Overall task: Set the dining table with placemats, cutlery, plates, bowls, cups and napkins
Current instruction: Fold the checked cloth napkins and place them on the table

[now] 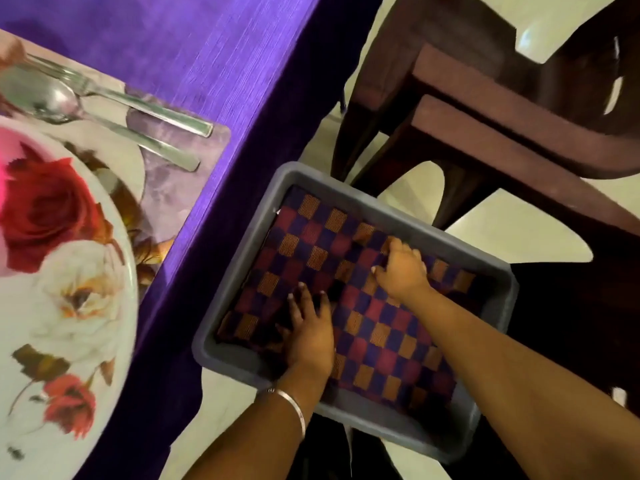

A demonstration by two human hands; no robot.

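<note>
A grey tray beside the table holds checkered purple, red and orange napkins. My left hand lies on the cloth near the tray's left side, fingers spread flat. My right hand pinches a fold of the napkin cloth further back. On the table a floral plate sits on a pale placemat. A fork and a spoon lie on the mat beyond the plate.
A purple tablecloth covers the table and hangs down its edge. Dark wooden chairs stand behind the tray on a pale tiled floor. A silver bangle circles my left wrist.
</note>
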